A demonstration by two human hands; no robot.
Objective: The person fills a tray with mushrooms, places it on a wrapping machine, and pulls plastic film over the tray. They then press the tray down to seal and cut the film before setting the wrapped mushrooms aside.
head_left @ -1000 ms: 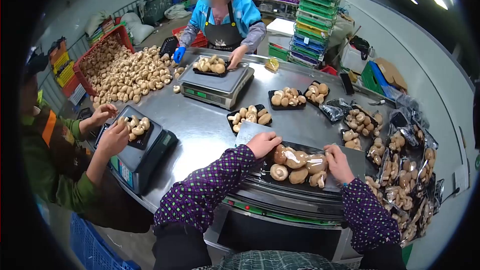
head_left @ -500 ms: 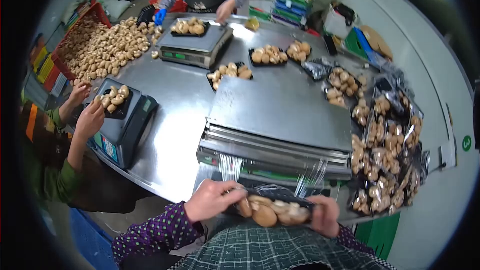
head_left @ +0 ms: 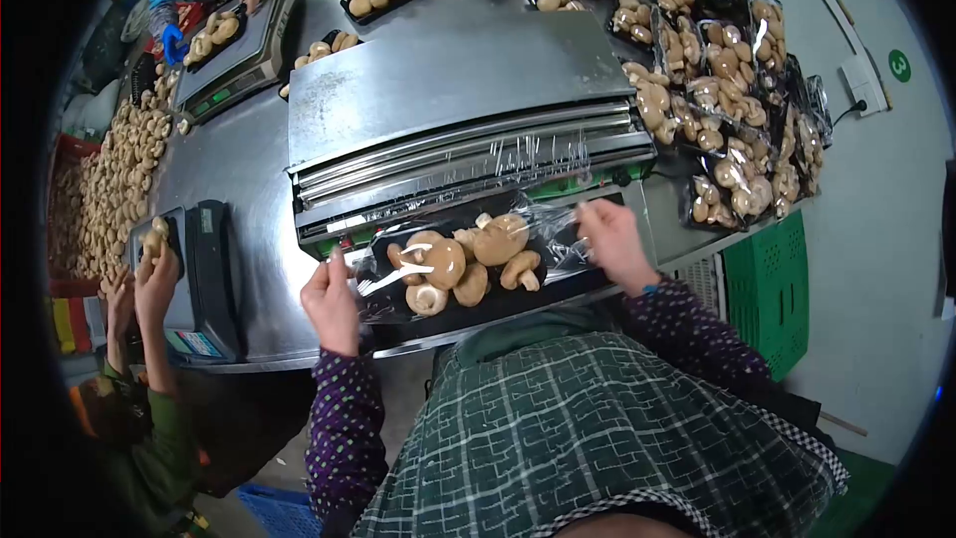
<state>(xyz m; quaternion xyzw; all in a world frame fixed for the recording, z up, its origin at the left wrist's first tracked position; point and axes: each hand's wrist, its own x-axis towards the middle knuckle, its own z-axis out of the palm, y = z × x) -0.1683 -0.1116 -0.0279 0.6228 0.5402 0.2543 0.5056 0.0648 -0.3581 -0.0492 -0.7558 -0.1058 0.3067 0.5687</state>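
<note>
A black tray of brown mushrooms (head_left: 466,264) lies flat in front of me, with clear plastic film (head_left: 551,229) over it. My left hand (head_left: 332,304) pinches the film at the tray's left end. At the right end, my right hand (head_left: 610,244) grips the film, pulled out to the side. Just behind the tray stands a metal wrapping machine (head_left: 458,90) with rollers along its front. Torn-looking streaks of film hang over those rollers.
Wrapped mushroom trays (head_left: 732,90) are piled on the right. A co-worker at the far left handles a tray over a scale (head_left: 239,55). Another person's hands (head_left: 154,284) hold mushrooms at a nearer scale (head_left: 204,269). Green crates (head_left: 767,294) stand at the lower right.
The tray, earlier tilted up close to my body, now lies flat at the machine's front with film across it. My hands have moved from the tray's ends to the film. My view has shifted.
</note>
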